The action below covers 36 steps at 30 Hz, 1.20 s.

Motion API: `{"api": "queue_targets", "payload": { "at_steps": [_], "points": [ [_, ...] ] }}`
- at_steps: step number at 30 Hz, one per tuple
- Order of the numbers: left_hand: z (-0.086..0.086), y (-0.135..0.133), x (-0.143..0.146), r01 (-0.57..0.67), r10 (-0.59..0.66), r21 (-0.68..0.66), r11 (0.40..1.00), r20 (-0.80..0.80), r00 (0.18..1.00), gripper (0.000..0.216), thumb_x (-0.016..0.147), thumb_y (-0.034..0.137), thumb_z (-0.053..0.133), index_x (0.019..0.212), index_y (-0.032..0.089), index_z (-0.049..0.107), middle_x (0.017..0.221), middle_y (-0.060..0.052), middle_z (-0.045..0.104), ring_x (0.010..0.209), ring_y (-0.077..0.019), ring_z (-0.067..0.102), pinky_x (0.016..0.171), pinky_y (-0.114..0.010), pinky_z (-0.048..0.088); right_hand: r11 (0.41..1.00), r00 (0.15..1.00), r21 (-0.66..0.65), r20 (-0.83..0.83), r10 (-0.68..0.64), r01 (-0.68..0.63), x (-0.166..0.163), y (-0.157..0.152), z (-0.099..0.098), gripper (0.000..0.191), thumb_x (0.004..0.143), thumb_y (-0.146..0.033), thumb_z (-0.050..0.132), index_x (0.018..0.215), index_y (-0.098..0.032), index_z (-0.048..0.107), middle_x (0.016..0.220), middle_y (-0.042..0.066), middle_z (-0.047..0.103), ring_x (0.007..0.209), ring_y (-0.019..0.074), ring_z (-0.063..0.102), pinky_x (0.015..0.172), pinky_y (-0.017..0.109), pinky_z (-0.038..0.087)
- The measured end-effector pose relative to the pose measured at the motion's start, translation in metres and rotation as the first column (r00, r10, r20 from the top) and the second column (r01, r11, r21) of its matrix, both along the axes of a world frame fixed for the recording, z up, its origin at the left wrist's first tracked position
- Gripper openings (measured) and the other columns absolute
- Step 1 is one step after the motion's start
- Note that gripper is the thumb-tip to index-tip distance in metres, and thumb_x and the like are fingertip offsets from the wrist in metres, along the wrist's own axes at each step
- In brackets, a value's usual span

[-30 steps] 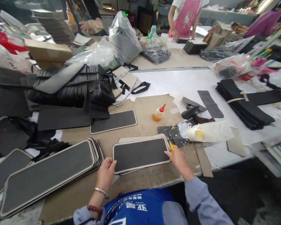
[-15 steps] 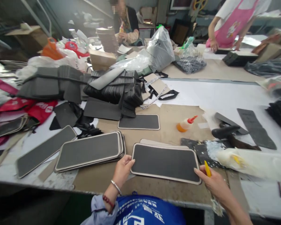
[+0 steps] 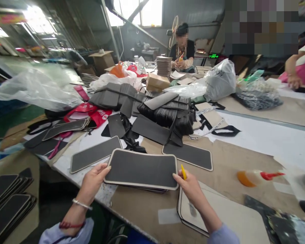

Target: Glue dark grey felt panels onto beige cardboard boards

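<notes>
Dark panel [image 3: 142, 169]: we are viewing a long, round-cornered rectangle, its plain charcoal face framed by a narrow pale border, its far edge bowing slightly.
Position: we are holding it over the near part of the table, above a panel stack [image 3: 152, 190] whose edges are showing beneath; we are unable to tell whether they are touching.
Left hand [image 3: 94, 179]: we are pinching the left end, thumb on top.
Right hand [image 3: 189, 185]: we are clamping the right end likewise, a yellow tool [image 3: 183, 172] protruding between the fingers.
Neighbours: two bordered panels, left [image 3: 95, 155] and rear [image 3: 193, 157], are lying nearby; pale boards [image 3: 234, 217] are resting rightward.
Beyond: a glue-type bottle [image 3: 252, 178] is lying tilted.
</notes>
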State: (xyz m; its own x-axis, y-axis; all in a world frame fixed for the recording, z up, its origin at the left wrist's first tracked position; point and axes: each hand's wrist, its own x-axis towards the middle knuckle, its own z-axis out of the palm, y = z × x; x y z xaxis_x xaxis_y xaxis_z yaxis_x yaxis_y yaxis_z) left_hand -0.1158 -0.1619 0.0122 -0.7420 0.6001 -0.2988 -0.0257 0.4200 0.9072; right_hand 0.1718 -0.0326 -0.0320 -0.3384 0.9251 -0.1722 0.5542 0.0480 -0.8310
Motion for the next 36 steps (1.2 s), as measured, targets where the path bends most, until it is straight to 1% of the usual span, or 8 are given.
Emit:
{"api": "queue_targets", "payload": {
  "at_steps": [4,8,13,17,19,27,32,36],
  "points": [
    [-0.013,-0.007,-0.035,0.008,-0.030,-0.161,0.987,-0.136,0.990,0.039,0.046,0.048,0.063,0.069,0.017,0.059,0.065,-0.003,0.064,0.068,-0.0210,0.059,0.063,-0.031,0.047,0.999,0.991,0.044,0.134,0.013,-0.020,-0.025,-0.003,-0.008,0.022,0.068,-0.038,0.050,0.056,-0.020,0.044,0.054,-0.001,0.050,0.054,0.0132,0.045,0.053,0.024,0.033],
    [-0.017,-0.010,-0.030,-0.112,0.000,-0.298,0.948,-0.350,0.937,0.033,0.053,0.045,0.057,0.077,0.022,0.056,0.081,-0.002,0.064,0.084,-0.0225,0.058,0.080,-0.036,0.044,0.993,0.974,0.098,0.212,-0.084,0.064,0.008,-0.012,-0.010,0.026,0.076,-0.042,0.042,0.063,-0.020,0.048,0.058,0.001,0.054,0.056,0.0142,0.048,0.056,0.025,0.035],
    [-0.016,-0.005,0.044,0.156,-0.216,-0.308,0.939,-0.172,0.961,0.039,0.052,0.053,0.057,0.081,0.028,0.058,0.076,0.003,0.065,0.079,-0.0217,0.059,0.075,-0.033,0.046,0.894,0.898,-0.088,0.055,-0.437,0.440,0.089,-0.019,0.000,0.047,0.079,-0.058,0.029,0.073,-0.017,0.052,0.057,0.002,0.054,0.052,0.0137,0.052,0.053,0.025,0.041],
    [-0.042,0.004,0.139,0.603,-0.614,-0.270,0.751,0.051,0.788,0.036,0.055,0.052,0.058,0.077,0.023,0.058,0.073,-0.001,0.066,0.068,-0.0199,0.059,0.062,-0.029,0.045,0.825,0.826,-0.042,0.001,-0.564,0.563,0.135,-0.026,0.006,0.057,0.076,-0.065,0.027,0.072,-0.015,0.056,0.072,0.008,0.060,0.070,0.0173,0.056,0.064,0.026,0.044],
    [-0.061,0.013,0.179,0.685,-0.695,-0.252,0.684,0.063,0.717,0.029,0.062,0.048,0.052,0.074,0.021,0.055,0.066,-0.002,0.063,0.062,-0.0180,0.058,0.060,-0.028,0.043,0.824,0.824,-0.031,0.010,-0.566,0.566,0.142,-0.030,0.005,0.060,0.075,-0.066,0.024,0.071,-0.016,0.056,0.067,0.007,0.059,0.063,0.0156,0.054,0.057,0.025,0.044],
    [-0.108,0.051,0.236,0.696,-0.783,-0.423,0.580,-0.055,0.619,0.027,0.066,0.042,0.047,0.080,0.019,0.045,0.061,0.000,0.052,0.059,-0.0170,0.052,0.056,-0.027,0.036,0.867,0.807,-0.221,-0.318,-0.497,0.446,0.102,-0.042,-0.024,0.046,0.073,-0.063,0.039,0.077,-0.019,0.050,0.065,0.001,0.055,0.054,0.0132,0.054,0.049,0.025,0.048],
    [-0.112,0.050,0.238,0.680,-0.774,-0.436,0.589,-0.065,0.629,0.023,0.065,0.042,0.047,0.071,0.021,0.041,0.060,0.002,0.049,0.059,-0.0177,0.051,0.055,-0.027,0.034,0.891,0.877,-0.024,-0.170,-0.450,0.453,0.121,-0.045,-0.037,0.030,0.076,-0.049,0.046,0.076,-0.020,0.055,0.078,0.003,0.056,0.066,0.0150,0.057,0.060,0.026,0.048],
    [-0.110,0.047,0.240,0.665,-0.759,-0.439,0.604,-0.061,0.648,0.028,0.062,0.048,0.047,0.070,0.022,0.041,0.051,0.005,0.045,0.052,-0.0174,0.048,0.052,-0.027,0.033,0.834,0.843,0.129,-0.027,-0.538,0.537,0.172,-0.050,-0.035,0.024,0.078,-0.040,0.043,0.076,-0.019,0.055,0.078,0.004,0.056,0.073,0.0166,0.056,0.068,0.026,0.044]
  ]
}}
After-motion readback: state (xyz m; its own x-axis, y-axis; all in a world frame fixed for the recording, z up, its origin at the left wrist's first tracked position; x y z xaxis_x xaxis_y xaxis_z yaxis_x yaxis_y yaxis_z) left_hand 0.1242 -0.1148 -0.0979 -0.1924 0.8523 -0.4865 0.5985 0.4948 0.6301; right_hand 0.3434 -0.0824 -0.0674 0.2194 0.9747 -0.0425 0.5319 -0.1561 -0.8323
